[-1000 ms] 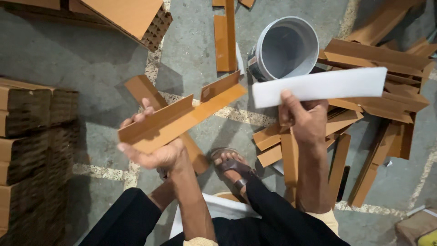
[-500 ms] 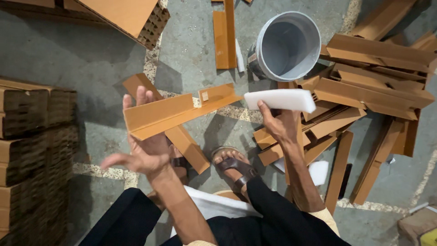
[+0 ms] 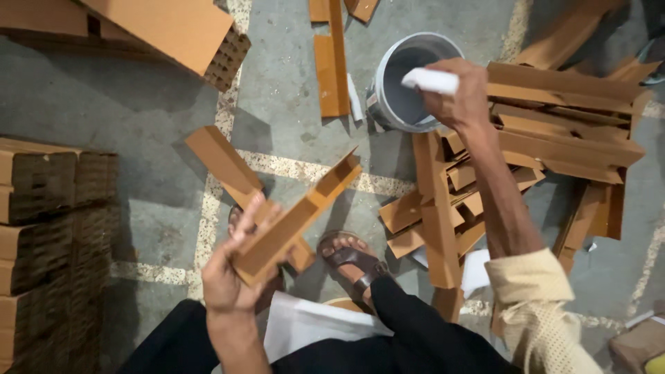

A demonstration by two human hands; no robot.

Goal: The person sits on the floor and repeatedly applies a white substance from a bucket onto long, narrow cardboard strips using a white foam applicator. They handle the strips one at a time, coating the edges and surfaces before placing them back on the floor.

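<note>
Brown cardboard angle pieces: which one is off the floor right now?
The angle piece gripped in the left hand, tilted up towards the bucket. All the other pieces lie on the floor.

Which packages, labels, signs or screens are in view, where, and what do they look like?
No labels, signs or screens show.
Stacked cardboard: left edge, brown corrugated blocks piled high.
Flat cardboard slab: top left, orange-brown, honeycomb edge.
Bucket: top centre, round, grey-white; right hand over it holds a white piece.
Angle strips pile: right, brown.
Left hand holds a brown angle strip.
</note>
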